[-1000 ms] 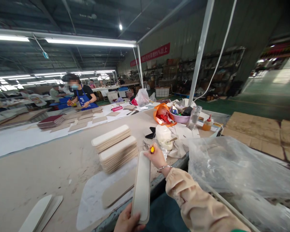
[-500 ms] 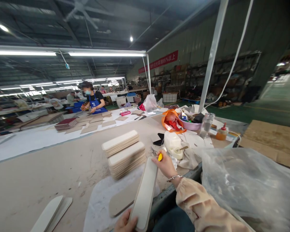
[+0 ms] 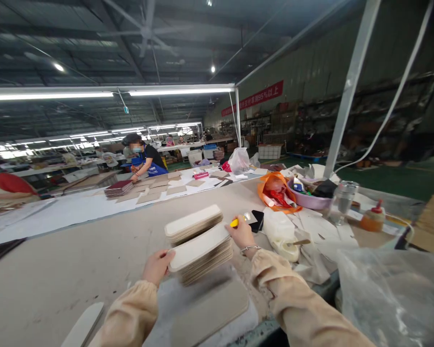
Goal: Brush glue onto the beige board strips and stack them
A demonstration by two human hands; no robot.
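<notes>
Tabletop (image 3: 75,250): two stacks of long pale panels, side by side. Nearer stack's top panel (image 3: 200,246): left hand (image 3: 158,266) gripping its left end, right hand (image 3: 241,231) its right end, hands well apart. Yellow tool (image 3: 234,223): also in right hand. White jug (image 3: 280,231): right of that hand.
</notes>
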